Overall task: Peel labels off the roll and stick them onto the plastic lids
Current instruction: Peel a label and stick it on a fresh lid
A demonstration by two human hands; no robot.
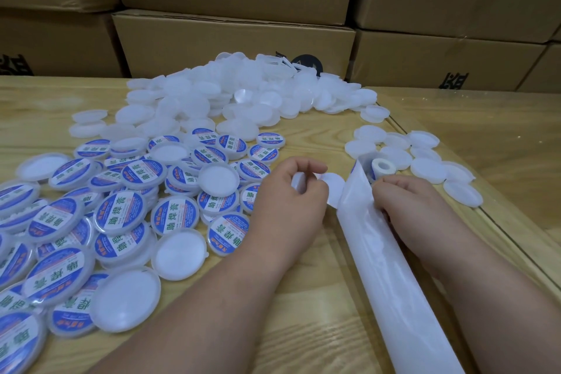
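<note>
My left hand [296, 191] pinches a round label [334, 190] whose white back faces me, its far edge still at the backing strip [379, 252]. The shiny white strip runs from the label roll [383, 167] down toward me. My right hand [406, 200] grips the strip's right edge just below the roll. Several lids with blue and white labels [121, 212] lie in a heap on the left. A large pile of blank white lids [236, 97] sits behind it. More blank lids [425, 161] lie beside the roll on the right.
The wooden table [303, 313] has a glass top whose edge [501, 222] runs diagonally on the right. Stacked cardboard boxes [233, 42] wall off the back.
</note>
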